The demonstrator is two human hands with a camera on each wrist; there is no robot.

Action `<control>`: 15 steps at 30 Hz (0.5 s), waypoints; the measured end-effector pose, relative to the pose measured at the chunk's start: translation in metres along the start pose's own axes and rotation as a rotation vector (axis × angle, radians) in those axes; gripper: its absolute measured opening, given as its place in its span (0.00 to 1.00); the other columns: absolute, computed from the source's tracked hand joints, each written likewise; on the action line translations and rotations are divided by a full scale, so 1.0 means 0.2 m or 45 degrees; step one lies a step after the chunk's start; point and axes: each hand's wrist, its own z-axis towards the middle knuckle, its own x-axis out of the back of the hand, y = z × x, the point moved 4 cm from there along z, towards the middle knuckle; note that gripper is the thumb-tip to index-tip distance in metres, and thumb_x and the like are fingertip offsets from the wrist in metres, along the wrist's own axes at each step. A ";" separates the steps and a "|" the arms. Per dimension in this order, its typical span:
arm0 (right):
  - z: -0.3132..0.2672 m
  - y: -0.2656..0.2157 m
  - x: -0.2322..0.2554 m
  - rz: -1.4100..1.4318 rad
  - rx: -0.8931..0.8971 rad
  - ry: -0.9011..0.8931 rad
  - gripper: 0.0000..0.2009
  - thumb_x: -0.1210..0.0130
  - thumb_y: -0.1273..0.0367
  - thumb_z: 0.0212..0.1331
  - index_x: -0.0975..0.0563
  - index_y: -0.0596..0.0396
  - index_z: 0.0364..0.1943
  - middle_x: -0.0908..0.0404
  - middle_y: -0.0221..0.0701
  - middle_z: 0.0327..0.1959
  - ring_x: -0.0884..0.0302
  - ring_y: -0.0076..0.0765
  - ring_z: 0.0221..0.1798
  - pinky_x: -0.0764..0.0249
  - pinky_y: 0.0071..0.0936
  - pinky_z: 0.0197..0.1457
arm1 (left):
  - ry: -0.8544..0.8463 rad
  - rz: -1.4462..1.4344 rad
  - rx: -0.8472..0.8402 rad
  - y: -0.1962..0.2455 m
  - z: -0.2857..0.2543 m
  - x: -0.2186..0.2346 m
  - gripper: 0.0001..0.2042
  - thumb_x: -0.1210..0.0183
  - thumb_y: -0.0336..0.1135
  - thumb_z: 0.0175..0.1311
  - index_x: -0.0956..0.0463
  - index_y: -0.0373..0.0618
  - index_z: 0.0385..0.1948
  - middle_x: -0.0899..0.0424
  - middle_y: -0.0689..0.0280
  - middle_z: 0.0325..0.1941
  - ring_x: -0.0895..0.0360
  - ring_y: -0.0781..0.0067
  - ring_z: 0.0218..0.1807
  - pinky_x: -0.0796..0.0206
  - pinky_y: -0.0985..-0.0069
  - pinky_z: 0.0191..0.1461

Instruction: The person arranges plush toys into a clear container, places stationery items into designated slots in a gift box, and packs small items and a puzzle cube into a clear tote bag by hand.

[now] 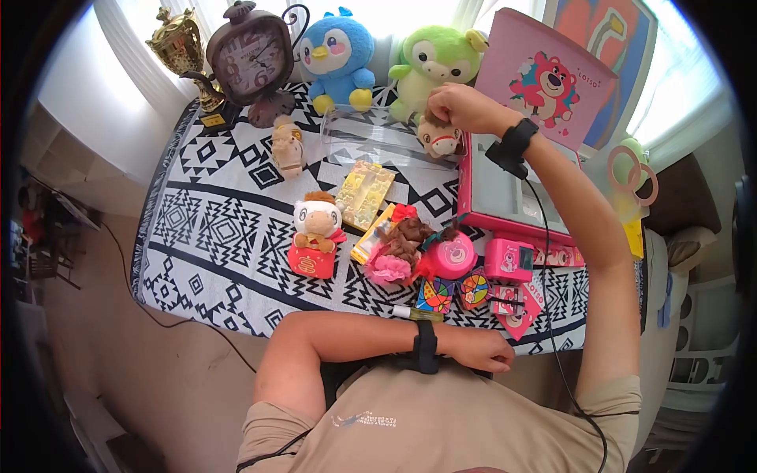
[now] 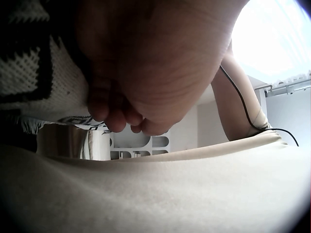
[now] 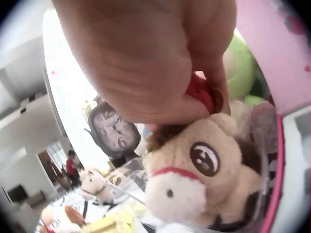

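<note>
My right hand pinches the top of a tan plush horse with a white muzzle and red bridle. A red piece shows between the fingers in the right wrist view. The horse overlaps the right end of a clear plastic box, beside the pink Lotso box. At the table's front edge my left hand lies in front of the body, fingers loosely curled and holding nothing. A second tan plush horse is left of the clear box; a white-faced plush horse in a red base sits nearer.
The open Lotso box stands at right, its lid raised. A trophy, a clock, a blue plush and a green plush line the back. Hair ornaments and several small boxes lie in front. A cable hangs from the right wrist.
</note>
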 end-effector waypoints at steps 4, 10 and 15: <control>-0.02 0.03 0.00 0.264 -0.177 -0.041 0.06 0.50 0.84 0.44 0.33 0.60 0.23 0.26 0.37 0.29 0.29 0.47 0.37 0.31 0.36 0.41 | -0.013 -0.007 0.025 0.00 0.00 0.00 0.13 0.45 0.40 0.70 0.22 0.38 0.36 0.20 0.56 0.30 0.23 0.58 0.32 0.31 0.64 0.39; -0.06 0.01 -0.03 -0.017 -0.020 0.021 0.06 0.50 0.83 0.44 0.32 0.61 0.23 0.26 0.38 0.30 0.29 0.47 0.38 0.32 0.37 0.41 | -0.002 -0.007 0.025 0.00 -0.01 0.01 0.13 0.45 0.40 0.70 0.22 0.38 0.36 0.20 0.56 0.29 0.23 0.58 0.32 0.32 0.63 0.38; -0.12 -0.02 0.00 -0.389 0.024 0.073 0.03 0.46 0.80 0.49 0.28 0.59 0.24 0.22 0.37 0.43 0.25 0.44 0.52 0.28 0.33 0.50 | 0.008 -0.015 0.014 0.00 -0.01 0.01 0.13 0.45 0.40 0.70 0.22 0.37 0.36 0.20 0.56 0.29 0.23 0.58 0.31 0.32 0.63 0.38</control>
